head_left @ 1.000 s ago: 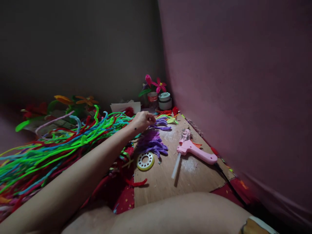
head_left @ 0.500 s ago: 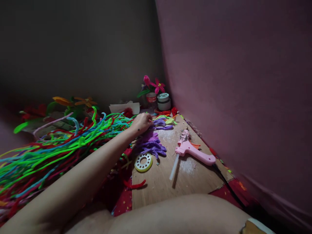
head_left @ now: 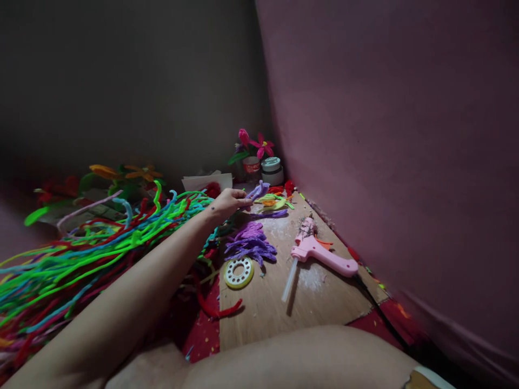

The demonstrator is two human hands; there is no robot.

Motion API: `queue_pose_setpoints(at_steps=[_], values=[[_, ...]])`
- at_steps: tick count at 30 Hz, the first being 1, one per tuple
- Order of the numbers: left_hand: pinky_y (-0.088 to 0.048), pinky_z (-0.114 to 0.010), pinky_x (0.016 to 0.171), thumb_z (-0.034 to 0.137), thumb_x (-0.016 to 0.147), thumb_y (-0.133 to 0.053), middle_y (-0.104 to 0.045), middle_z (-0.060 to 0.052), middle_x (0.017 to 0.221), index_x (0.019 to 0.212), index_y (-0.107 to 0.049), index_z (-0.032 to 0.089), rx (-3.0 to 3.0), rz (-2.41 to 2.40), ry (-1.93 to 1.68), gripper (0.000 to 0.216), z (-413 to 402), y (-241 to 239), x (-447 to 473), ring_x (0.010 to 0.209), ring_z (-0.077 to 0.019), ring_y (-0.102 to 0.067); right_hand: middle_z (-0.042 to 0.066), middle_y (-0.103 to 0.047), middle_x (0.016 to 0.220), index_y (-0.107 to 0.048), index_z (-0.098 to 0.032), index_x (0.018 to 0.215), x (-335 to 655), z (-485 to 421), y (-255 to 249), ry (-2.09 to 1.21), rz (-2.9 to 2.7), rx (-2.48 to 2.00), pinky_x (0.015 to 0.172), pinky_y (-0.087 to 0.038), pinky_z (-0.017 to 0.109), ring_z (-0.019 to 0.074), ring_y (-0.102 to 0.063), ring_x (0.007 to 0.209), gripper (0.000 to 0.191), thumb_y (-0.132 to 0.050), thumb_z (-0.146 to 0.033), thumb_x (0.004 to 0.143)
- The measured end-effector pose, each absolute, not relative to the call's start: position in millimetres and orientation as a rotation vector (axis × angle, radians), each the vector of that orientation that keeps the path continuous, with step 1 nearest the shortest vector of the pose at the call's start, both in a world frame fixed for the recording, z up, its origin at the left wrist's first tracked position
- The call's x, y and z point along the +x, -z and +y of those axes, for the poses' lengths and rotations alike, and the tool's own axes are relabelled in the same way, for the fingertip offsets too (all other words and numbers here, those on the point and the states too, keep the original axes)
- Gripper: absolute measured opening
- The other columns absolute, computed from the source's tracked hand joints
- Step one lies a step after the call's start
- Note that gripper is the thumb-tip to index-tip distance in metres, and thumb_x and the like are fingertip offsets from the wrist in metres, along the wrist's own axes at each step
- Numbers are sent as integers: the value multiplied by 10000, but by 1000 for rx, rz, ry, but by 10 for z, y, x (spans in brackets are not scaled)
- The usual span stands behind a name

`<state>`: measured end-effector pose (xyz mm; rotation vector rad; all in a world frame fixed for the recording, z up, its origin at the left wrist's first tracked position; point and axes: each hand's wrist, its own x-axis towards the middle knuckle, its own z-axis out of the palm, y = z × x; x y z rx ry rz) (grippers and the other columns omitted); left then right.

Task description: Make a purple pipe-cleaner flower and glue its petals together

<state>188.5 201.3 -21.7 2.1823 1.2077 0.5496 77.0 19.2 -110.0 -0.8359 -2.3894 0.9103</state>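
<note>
My left hand (head_left: 231, 204) reaches out over the far part of the wooden board (head_left: 259, 319), its fingers closed on some purple pipe cleaner petals (head_left: 258, 190). Another purple strip (head_left: 270, 214) lies on the board just below the hand. Nearer to me rests a pile of purple and lilac pipe cleaner pieces (head_left: 251, 243), and in front of it a yellow tape roll (head_left: 239, 272) with a white core. Left of the hand, a large heap of long green, red and blue pipe cleaners (head_left: 133, 243) spreads out. My right hand is out of view.
A pink glue gun (head_left: 324, 254) with a clear stick lies on the board's right side, its black cord (head_left: 381, 310) running off the edge. At the back are pink pipe cleaner flowers (head_left: 259, 145), a lidded jar (head_left: 272, 170) and yellow pieces (head_left: 275, 203). A pink wall (head_left: 385, 135) borders the right.
My left hand has lifted some purple petals off the board and drawn slightly left. The yellow and orange pieces behind now show more. The glue gun and tape roll have stayed put.
</note>
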Motion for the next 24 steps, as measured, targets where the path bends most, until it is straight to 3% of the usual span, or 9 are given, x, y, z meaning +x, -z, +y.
queue_pose_setpoints(at_steps=[8, 12, 17, 24], values=[[-301, -228, 503, 392, 682, -570, -488, 25, 516, 581, -546, 141, 2063, 1087, -571, 272, 1959, 214, 1955, 479, -78, -404, -40, -678, 1007, -651, -369, 951, 734, 220, 1098, -850, -2389, -933, 519, -485, 295, 249, -657, 795, 320, -544, -323, 653], [-287, -229, 488, 387, 704, -546, -455, 27, 501, 542, -504, 147, 2058, 1060, -556, 293, 1922, 223, 1991, 458, -72, -369, -4, -635, 1104, -649, -296, 972, 763, 206, 1134, -836, -2394, -888, 568, -495, 301, 271, -631, 875, 313, -601, -384, 676], [-313, -223, 499, 370, 740, -495, -478, 11, 531, 562, -490, 145, 2091, 1043, -550, 287, 1897, 218, 2004, 466, -75, -390, 66, -554, 1113, -539, -184, 1093, 797, 194, 1144, -833, -2443, -795, 765, -482, 354, 194, -566, 942, 285, -518, -317, 842], [-287, -207, 484, 362, 779, -446, -444, 33, 531, 612, -491, 155, 2292, 1101, -606, 270, 1984, 329, 2016, 484, -81, -371, 36, -602, 1060, -594, -202, 1009, 838, 121, 1091, -772, -2493, -786, 724, -491, 327, 203, -586, 903, 255, -523, -363, 824]])
